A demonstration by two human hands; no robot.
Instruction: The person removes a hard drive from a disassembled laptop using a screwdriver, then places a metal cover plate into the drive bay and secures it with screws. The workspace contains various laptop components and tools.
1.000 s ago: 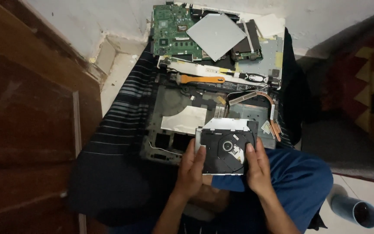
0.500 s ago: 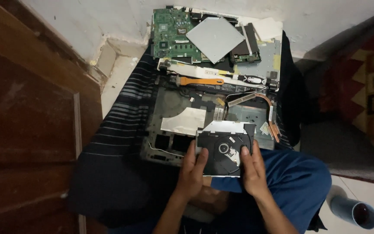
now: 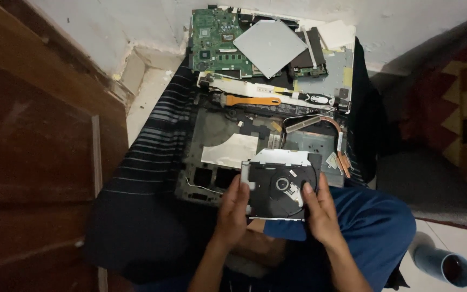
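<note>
two hands, left hand (image 3: 233,208) and right hand (image 3: 320,211), grip optical drive (image 3: 279,184) edges.

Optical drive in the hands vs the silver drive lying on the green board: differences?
The black optical drive is held between the left hand and right hand, its tray slid open with the spindle showing; the silver drive lies untouched on the green board, showing only a plain metal cover. The black optical drive sits roughly square to the camera; the silver drive is turned diagonally. Both are flat, thin, roughly square units.
</note>
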